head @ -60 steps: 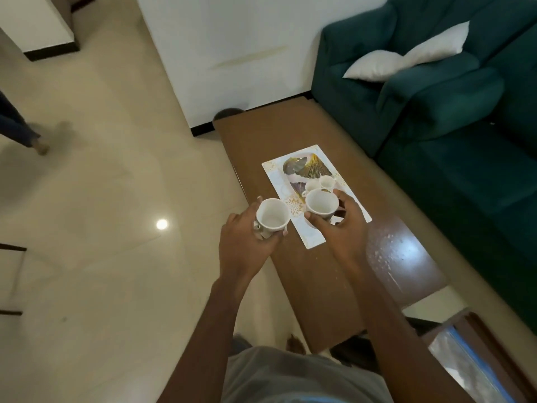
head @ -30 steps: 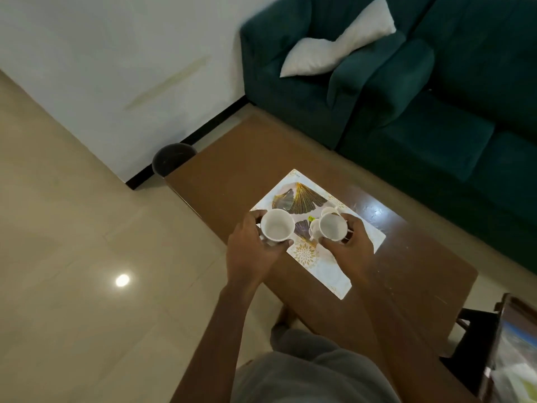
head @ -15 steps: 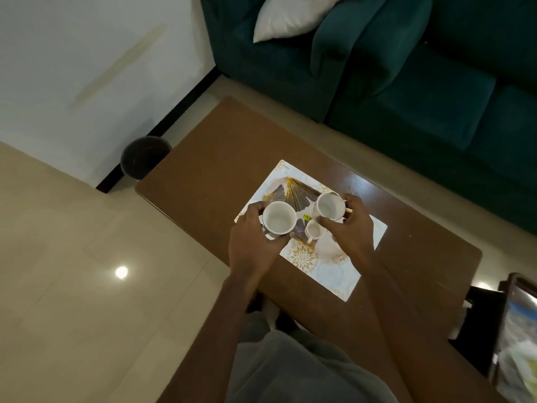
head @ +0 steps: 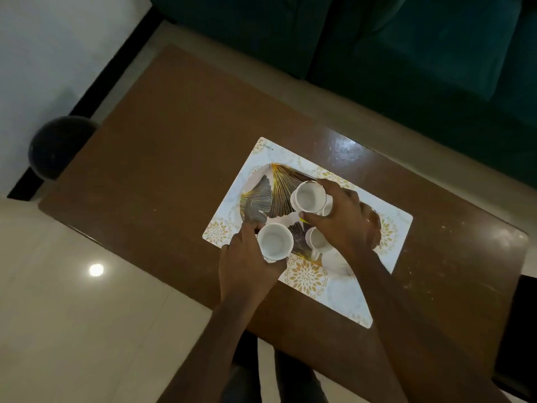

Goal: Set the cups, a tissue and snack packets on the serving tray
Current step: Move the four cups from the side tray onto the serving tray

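A white serving tray [head: 345, 292] with gold leaf and flower patterns lies on the brown coffee table [head: 162, 158]. My left hand [head: 247, 271] grips a white cup [head: 274, 242] at the tray's near-left edge. My right hand [head: 340, 222] holds a second white cup [head: 308, 197] over the tray's middle. A third white cup [head: 318, 242] stands on the tray under my right palm, partly hidden. Another white piece [head: 334, 261] sits by my right wrist; I cannot tell what it is. No tissue or snack packets are in view.
A dark green sofa [head: 406, 53] runs along the table's far side. A round black bin [head: 55, 146] stands on the floor by the white wall at the table's far-left corner. Pale tiled floor [head: 72, 315] lies to the left. A dark object [head: 520, 330] sits beyond the table's right end.
My view has swung down over the table. Both hands have carried their cups forward over the tray and lowered them; the right cup moved toward the tray's middle.
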